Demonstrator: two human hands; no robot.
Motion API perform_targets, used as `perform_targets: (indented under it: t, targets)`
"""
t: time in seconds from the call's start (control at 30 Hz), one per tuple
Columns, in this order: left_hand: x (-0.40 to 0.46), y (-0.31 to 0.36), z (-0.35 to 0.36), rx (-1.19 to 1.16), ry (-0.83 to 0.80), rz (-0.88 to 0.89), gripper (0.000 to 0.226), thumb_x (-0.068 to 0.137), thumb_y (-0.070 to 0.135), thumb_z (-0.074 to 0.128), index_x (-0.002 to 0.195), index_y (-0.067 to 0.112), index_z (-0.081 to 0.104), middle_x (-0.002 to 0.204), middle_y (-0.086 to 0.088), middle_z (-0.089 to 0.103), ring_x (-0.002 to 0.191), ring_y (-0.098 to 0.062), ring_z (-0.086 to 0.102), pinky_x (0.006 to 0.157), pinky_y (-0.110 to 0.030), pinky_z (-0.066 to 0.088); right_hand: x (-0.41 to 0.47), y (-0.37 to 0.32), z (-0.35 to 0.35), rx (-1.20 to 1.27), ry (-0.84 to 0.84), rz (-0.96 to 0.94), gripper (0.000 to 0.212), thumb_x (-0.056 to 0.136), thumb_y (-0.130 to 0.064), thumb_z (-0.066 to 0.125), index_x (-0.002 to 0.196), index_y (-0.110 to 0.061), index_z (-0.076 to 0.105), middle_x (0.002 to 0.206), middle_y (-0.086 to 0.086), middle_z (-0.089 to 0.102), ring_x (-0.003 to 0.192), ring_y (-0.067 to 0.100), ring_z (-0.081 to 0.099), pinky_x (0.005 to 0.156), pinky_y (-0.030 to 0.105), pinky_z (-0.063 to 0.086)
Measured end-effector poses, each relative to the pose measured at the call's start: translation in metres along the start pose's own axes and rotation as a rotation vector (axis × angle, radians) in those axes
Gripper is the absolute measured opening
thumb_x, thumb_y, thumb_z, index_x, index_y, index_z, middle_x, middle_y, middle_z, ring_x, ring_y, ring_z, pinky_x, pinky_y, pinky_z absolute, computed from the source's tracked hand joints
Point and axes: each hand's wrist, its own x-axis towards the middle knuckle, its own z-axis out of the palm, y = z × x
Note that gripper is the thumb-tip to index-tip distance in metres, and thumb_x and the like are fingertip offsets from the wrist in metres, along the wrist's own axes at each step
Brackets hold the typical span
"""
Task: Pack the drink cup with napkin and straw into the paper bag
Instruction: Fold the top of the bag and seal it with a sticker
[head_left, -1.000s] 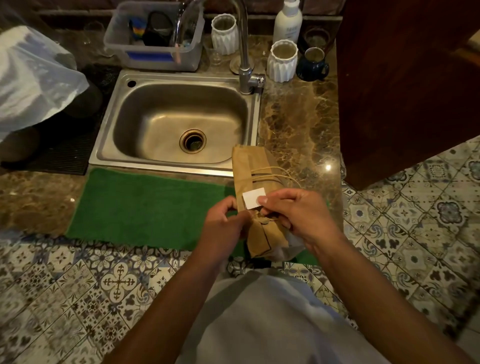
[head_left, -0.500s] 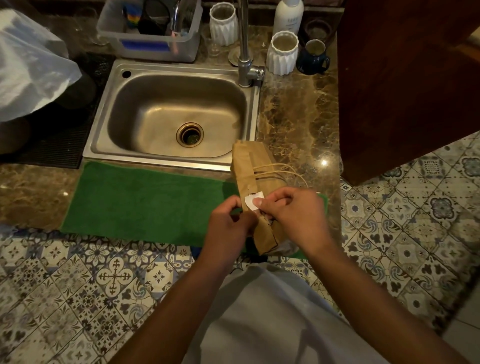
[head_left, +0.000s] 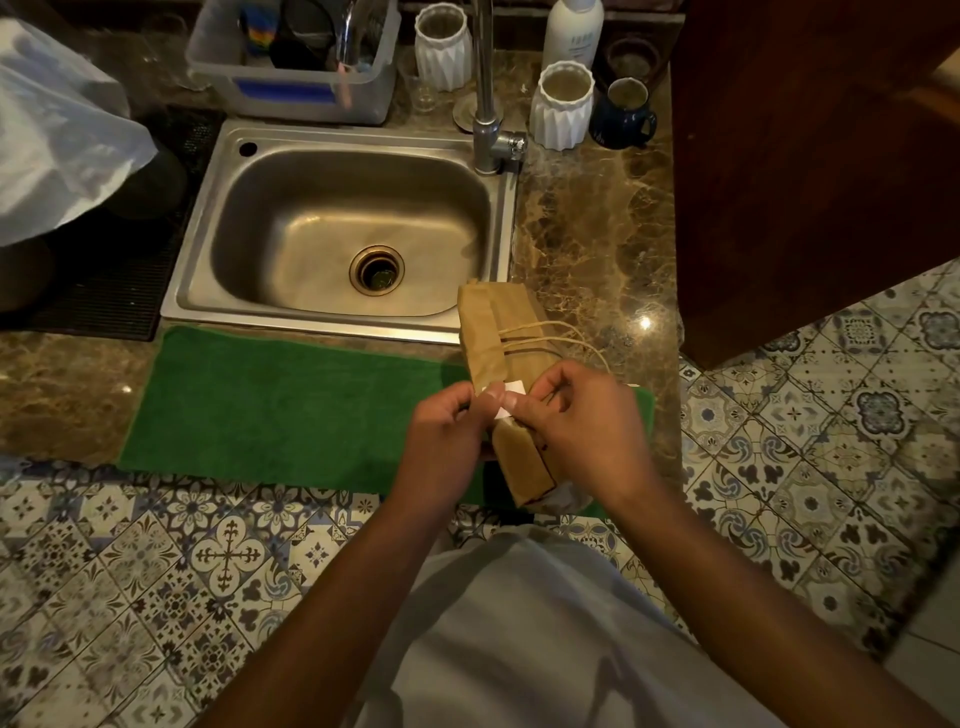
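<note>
Since a moment ago our hands have dropped lower onto the paper bag, and the small white sticker now sits pressed at the bag's folded side rather than held up above it. Our left hand and right hand both pinch the sticker at their fingertips. We judge the packing nearly done: the bag lies folded on its side, handles out, half on the green mat at the surface's front edge. Cup, napkin and straw are not visible, presumably inside. Sealing is what remains. The bag's near end overhangs the edge above the tiled floor; the sink lies just beyond, with open mat to the left.
</note>
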Motion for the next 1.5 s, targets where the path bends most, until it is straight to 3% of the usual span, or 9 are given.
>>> perform_targets:
  t: [0.1,0.23,0.4,0.5,0.6,0.67,1.03,1.27,1.5]
  targets:
    - [0.002,-0.004,-0.001,0.05,0.014,0.055,0.03,0.099,0.022,0.059,0.092,-0.005,0.07,0.086,-0.036,0.064,0.068,-0.02,0.057,0.061,-0.034,0.051,0.002,0.003,0.001,-0.027,-0.032,-0.024,0.037,0.082,-0.06,0.072,0.083,-0.027,0.058,0.066,-0.005,0.064,0.064,0.015,0.064,0.061,0.045,0.057]
    - [0.003,-0.009,0.001,0.11,0.038,0.128,0.03,0.099,0.022,0.06,0.082,0.0,0.069,0.076,-0.031,0.064,0.064,-0.022,0.055,0.059,-0.047,0.052,0.006,0.008,-0.001,0.004,-0.084,-0.05,0.028,0.088,-0.05,0.07,0.084,-0.026,0.056,0.064,-0.001,0.068,0.061,0.017,0.067,0.063,0.047,0.058]
    - [0.008,-0.013,-0.002,0.151,0.022,0.134,0.035,0.099,0.022,0.061,0.076,-0.005,0.062,0.063,-0.012,0.055,0.058,-0.019,0.049,0.058,-0.037,0.043,0.007,0.008,-0.012,-0.164,-0.112,-0.12,0.019,0.09,-0.04,0.071,0.084,-0.026,0.059,0.067,-0.006,0.068,0.064,0.015,0.066,0.065,0.044,0.057]
    - [0.011,-0.007,-0.005,0.108,0.049,0.116,0.033,0.094,0.024,0.064,0.072,0.0,0.064,0.062,-0.016,0.056,0.058,-0.021,0.049,0.059,-0.038,0.042,-0.003,-0.001,-0.016,-0.311,0.044,-0.285,0.013,0.094,-0.039,0.064,0.101,-0.029,0.069,0.102,-0.008,0.071,0.095,0.017,0.064,0.081,0.039,0.055]
    - [0.013,-0.002,-0.005,0.11,0.053,0.136,0.032,0.095,0.019,0.063,0.072,-0.004,0.065,0.062,-0.023,0.056,0.058,-0.022,0.049,0.059,-0.037,0.042,-0.022,-0.007,-0.005,-0.434,-0.033,-0.407,0.048,0.101,-0.049,0.038,0.139,-0.028,0.058,0.155,-0.005,0.048,0.143,0.024,0.04,0.112,0.044,0.036]
    - [0.013,0.001,-0.005,0.13,0.056,0.161,0.031,0.094,0.016,0.062,0.074,-0.008,0.064,0.062,-0.018,0.054,0.058,-0.019,0.047,0.058,-0.034,0.04,-0.031,-0.006,0.003,-0.452,-0.111,-0.419,0.057,0.102,-0.053,0.03,0.15,-0.027,0.046,0.165,-0.004,0.033,0.155,0.026,0.022,0.12,0.046,0.026]
    - [0.014,0.002,-0.004,0.138,0.021,0.223,0.032,0.097,0.013,0.062,0.077,-0.012,0.062,0.062,-0.021,0.052,0.057,-0.021,0.045,0.054,-0.034,0.039,-0.04,-0.002,0.0,-0.502,-0.125,-0.359,0.075,0.098,-0.07,0.022,0.156,-0.023,0.034,0.169,0.009,0.024,0.157,0.031,0.016,0.124,0.052,0.02]
    - [0.018,-0.001,-0.009,0.189,-0.073,0.268,0.038,0.091,0.027,0.06,0.08,-0.009,0.062,0.079,-0.035,0.051,0.064,-0.024,0.046,0.058,-0.051,0.043,-0.031,0.003,0.003,-0.495,-0.167,-0.356,0.092,0.093,-0.078,0.003,0.16,-0.02,0.025,0.171,0.01,0.013,0.159,0.027,0.003,0.126,0.054,0.015]
    - [0.023,-0.001,-0.006,0.224,0.025,0.273,0.039,0.089,0.034,0.061,0.082,-0.004,0.068,0.077,-0.036,0.062,0.06,-0.038,0.057,0.061,-0.059,0.051,-0.04,-0.007,-0.002,-0.423,-0.132,-0.408,0.087,0.095,-0.076,0.008,0.153,-0.021,0.04,0.169,0.009,0.023,0.158,0.028,0.011,0.123,0.053,0.022]
